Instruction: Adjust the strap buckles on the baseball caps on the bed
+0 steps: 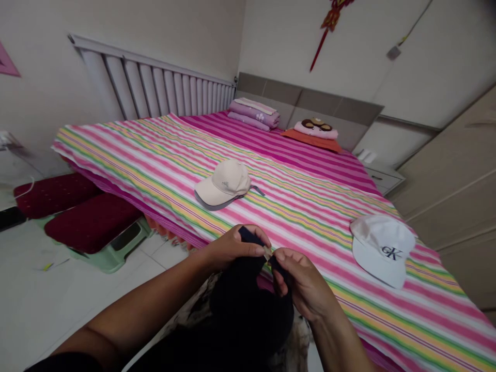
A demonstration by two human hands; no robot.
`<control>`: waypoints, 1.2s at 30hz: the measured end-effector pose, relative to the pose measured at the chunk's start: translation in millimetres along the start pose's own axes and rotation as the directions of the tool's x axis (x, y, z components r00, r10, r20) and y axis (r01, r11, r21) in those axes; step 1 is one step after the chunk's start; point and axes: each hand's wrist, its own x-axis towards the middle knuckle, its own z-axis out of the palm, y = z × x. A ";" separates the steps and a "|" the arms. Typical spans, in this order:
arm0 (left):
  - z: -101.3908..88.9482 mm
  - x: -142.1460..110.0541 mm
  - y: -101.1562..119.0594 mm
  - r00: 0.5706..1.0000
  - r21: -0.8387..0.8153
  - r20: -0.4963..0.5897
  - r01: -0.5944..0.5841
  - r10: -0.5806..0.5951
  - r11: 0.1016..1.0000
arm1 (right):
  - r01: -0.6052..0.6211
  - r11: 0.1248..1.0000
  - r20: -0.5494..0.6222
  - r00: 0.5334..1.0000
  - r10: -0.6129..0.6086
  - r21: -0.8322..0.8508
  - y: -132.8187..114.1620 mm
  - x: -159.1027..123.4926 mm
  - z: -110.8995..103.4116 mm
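The hands were together, the left hand [232,247] and right hand [303,281] clamped on the small strap buckle [267,253] of a dark navy baseball cap [248,310] — just off the edge of a striped bedsheet [310,227] — with a beige cap [222,183] and a white cap [382,249] lying on it.

The black cap [248,305] is showing a matt, soft-looking cloth, and its small buckle [267,253] is catching the light with a pale metallic sheen. The beige cap [222,183] and the white cap [382,248] are looking like smooth matt cotton, the striped bedsheet [294,206] is lying as thin, faintly creased woven cloth, and the stool [116,253] is pairing a glossy green plastic base with a rough dark red fabric seat
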 end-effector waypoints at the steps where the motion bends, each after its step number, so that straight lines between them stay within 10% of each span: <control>1: -0.7 0.2 0.2 1.000 -0.021 0.011 0.010 -0.010 1.000 | -0.003 1.000 0.003 1.000 0.003 0.004 -0.7 0.1 0.3; 10: -21.9 8.9 16.9 0.976 -0.091 0.185 0.133 -0.114 0.987 | -0.017 0.999 -0.050 0.999 0.019 0.031 -0.1 0.2 3.2; 22: -7.4 19.8 38.5 0.935 0.414 0.093 0.275 -0.341 0.868 | -0.010 0.999 -0.101 0.995 0.014 0.049 1.0 2.3 4.0; 36: -12.2 19.9 23.3 0.898 0.128 0.075 0.422 -0.433 0.898 | -0.009 0.994 -0.063 0.998 0.016 0.107 -2.2 3.1 7.7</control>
